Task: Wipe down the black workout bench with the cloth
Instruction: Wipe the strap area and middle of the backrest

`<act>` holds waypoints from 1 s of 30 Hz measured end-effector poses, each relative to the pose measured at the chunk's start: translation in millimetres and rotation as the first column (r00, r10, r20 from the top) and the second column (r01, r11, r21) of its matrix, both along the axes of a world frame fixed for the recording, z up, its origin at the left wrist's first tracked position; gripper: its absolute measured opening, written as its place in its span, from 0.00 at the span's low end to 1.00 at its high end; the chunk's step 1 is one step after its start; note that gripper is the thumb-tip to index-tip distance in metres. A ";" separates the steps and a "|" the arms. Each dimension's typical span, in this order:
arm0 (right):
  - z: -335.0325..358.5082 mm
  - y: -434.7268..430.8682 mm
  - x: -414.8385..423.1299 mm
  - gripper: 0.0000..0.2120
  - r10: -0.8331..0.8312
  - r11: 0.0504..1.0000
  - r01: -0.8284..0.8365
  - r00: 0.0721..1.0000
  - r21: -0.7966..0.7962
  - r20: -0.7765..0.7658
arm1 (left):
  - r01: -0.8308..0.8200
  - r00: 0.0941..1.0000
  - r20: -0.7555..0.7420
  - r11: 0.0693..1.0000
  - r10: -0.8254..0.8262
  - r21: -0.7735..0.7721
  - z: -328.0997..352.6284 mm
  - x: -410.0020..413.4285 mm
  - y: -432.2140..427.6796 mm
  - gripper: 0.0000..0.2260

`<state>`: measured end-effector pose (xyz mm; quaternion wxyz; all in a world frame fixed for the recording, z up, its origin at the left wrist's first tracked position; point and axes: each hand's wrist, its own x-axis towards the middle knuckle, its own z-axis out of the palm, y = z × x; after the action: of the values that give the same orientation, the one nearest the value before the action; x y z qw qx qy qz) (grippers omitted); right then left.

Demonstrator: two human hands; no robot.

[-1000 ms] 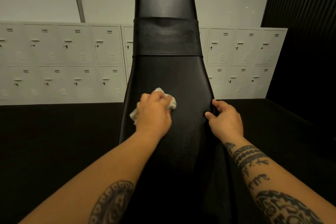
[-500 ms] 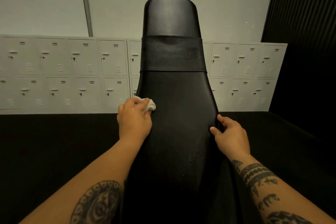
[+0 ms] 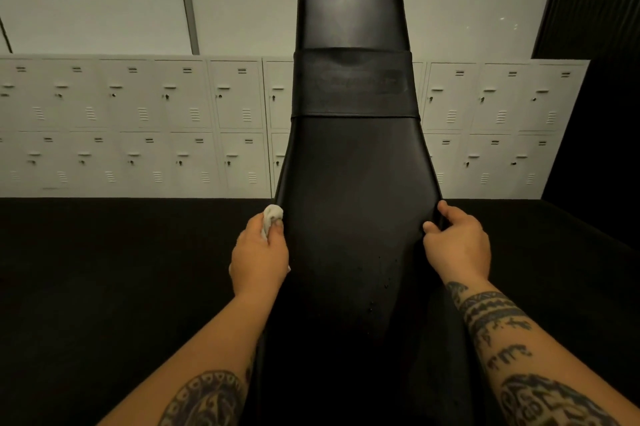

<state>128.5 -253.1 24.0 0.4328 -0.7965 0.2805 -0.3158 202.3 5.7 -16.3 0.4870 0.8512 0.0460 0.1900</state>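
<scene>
Black bench (image 3: 353, 218) rises straight ahead; the left hand (image 3: 258, 252) pinches a white cloth (image 3: 272, 214) against its nine-o'clock edge, the right hand (image 3: 457, 242) clamps the three-o'clock edge.

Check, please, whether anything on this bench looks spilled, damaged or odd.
Only small droplets speckle the bench pad's lower middle, seemingly unwiped liquid. The cloth in the left hand is at the left edge, away from them. No damage shows.

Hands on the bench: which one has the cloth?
The left hand grips the white cloth against the black bench at its left edge; the right hand only clasps the right edge, with no cloth.
</scene>
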 end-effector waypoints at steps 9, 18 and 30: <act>7.1 6.7 -8.3 0.25 0.003 1.000 -0.002 0.998 0.024 -0.058 | -0.047 0.998 -0.049 0.999 0.048 0.007 -35.2 -36.5 13.8 0.15; -2.5 3.4 0.8 0.24 -0.019 1.000 0.019 1.000 -0.018 0.010 | 0.059 0.985 0.139 0.962 -0.099 0.266 67.9 56.1 -36.5 0.26; -8.6 51.7 -3.1 0.23 -0.032 0.955 0.020 0.999 -0.296 -0.034 | 0.085 0.993 0.060 0.955 -0.106 0.285 -11.1 -6.3 -6.9 0.29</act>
<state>125.4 -201.4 15.4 0.2993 -0.8543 0.2489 -0.3445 196.0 -1.2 -27.4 0.3706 0.9055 -0.0408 0.2025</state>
